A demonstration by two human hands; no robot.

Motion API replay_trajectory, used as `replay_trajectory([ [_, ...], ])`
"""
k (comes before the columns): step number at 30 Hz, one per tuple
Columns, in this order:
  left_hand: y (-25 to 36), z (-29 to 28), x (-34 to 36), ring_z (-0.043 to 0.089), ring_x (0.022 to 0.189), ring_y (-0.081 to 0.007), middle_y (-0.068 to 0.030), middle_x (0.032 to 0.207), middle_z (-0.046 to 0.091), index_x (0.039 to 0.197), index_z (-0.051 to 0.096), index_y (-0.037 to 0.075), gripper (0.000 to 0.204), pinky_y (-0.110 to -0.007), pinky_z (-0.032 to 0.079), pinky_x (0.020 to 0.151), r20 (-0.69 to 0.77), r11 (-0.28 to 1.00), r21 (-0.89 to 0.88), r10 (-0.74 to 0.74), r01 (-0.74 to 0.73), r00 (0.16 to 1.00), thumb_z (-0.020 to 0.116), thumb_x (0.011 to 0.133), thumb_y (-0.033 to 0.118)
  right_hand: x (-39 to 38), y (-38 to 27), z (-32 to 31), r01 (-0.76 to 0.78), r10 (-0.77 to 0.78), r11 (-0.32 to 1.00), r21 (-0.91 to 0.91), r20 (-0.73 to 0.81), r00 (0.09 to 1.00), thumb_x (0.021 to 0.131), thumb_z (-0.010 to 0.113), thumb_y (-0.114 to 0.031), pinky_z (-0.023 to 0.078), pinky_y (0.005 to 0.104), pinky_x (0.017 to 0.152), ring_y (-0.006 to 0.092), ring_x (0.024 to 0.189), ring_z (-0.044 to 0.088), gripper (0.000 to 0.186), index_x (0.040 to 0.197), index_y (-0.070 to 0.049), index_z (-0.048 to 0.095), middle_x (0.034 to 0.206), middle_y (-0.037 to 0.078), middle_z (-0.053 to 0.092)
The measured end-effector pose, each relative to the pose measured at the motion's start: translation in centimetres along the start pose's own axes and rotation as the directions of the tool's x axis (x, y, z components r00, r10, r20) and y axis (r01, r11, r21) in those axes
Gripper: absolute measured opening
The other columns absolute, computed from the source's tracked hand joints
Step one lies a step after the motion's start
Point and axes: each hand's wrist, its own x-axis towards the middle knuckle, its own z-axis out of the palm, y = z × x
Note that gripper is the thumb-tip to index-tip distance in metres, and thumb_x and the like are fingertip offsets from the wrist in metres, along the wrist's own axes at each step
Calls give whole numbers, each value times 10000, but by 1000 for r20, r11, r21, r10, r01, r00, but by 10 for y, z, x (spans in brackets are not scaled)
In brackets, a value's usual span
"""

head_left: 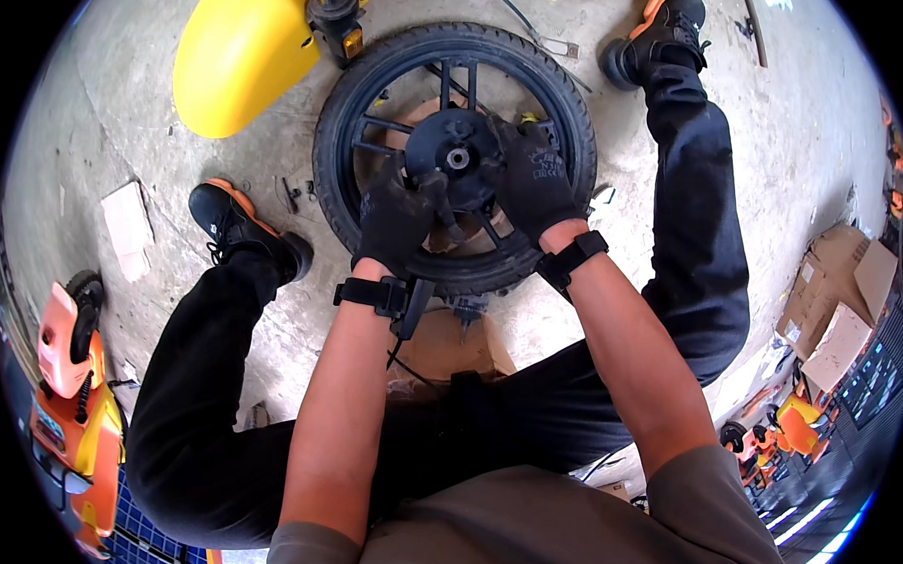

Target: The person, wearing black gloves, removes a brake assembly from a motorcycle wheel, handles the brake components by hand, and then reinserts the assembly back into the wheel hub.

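A black motorcycle wheel (579, 168) with its tyre on lies flat on the floor between my legs. At its middle is a round dark hub (432, 138) with a bare metal centre bore. My left hand (398, 216), in a black glove, is closed on the wheel at the hub's near left side, thumb toward the centre. On the right of the hub my right hand (539, 179), gloved alike, grips the wheel with its fingers bent over the hub's edge. The gloves hide parts of the spokes and of the hub's rim, and the fingertips are hard to make out.
A yellow vehicle body panel (240, 61) stands beyond the wheel at left. A cardboard box (449, 344) sits between my thighs. Flat cardboard (127, 230) lies at far left, an open carton (834, 279) at right. An orange vehicle (84, 424) stands at the left edge.
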Motion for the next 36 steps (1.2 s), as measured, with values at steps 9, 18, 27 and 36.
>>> replay_trajectory([
  [9,1,-1,2,658,860,-408,-238,948,665,1004,615,-35,342,-455,524,740,-31,992,111,55,-51,998,732,815,225,-9,-3,7,-25,23,998,-64,-37,999,877,643,-188,447,497,981,449,1150,544,491,1327,-20,538,1200,309,565],
  [18,-8,3,-1,661,836,-411,-240,883,672,957,626,-30,340,-455,517,718,-17,989,146,16,-14,1000,734,814,259,6,0,-2,-34,33,999,6,56,998,872,647,-185,422,482,1038,451,1200,518,495,1329,-27,541,1258,290,555],
  [27,-4,3,1,672,813,-408,-248,819,675,908,628,-57,346,-455,527,714,-36,991,128,-37,42,999,724,822,264,-7,-2,-2,-92,90,995,35,42,995,874,644,-192,401,488,1061,471,1241,486,522,1357,-34,526,1304,294,534],
  [36,-4,-4,9,679,865,-395,-244,861,684,920,668,-33,360,-443,535,772,53,963,266,-55,39,997,725,822,309,0,3,-1,-44,45,999,-33,48,998,853,627,-124,450,456,1027,445,1215,527,509,1342,-28,525,1334,309,502],
])
